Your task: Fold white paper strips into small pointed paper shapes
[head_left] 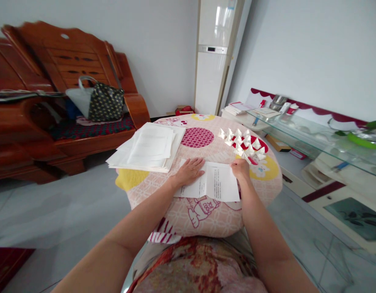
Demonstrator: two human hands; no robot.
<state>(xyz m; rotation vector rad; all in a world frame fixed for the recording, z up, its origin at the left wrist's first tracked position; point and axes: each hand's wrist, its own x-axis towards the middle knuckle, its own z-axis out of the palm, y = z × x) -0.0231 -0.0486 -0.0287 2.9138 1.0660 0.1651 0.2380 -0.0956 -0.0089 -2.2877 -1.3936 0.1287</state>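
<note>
A printed sheet of paper (220, 183) with a crease down its middle lies on the cloth-covered round table (188, 221) in front of me. My left hand (190, 171) rests flat on its left half, fingers stretched out. At the sheet's upper right corner, my right hand (240, 167) is closed, with thumb and fingers pinching the paper's edge. A stack of white paper sheets (151, 146) lies left of and beyond my left hand. Past my right hand stand several small folded white paper pieces (239, 140), pointed at the top and grouped together.
A wooden sofa (75, 53) with a patterned bag (105, 101) on it stands at the left. Close to the table's right side is a glass-topped cabinet (316, 130) carrying papers and small items. A tall white air conditioner (214, 69) stands behind the table.
</note>
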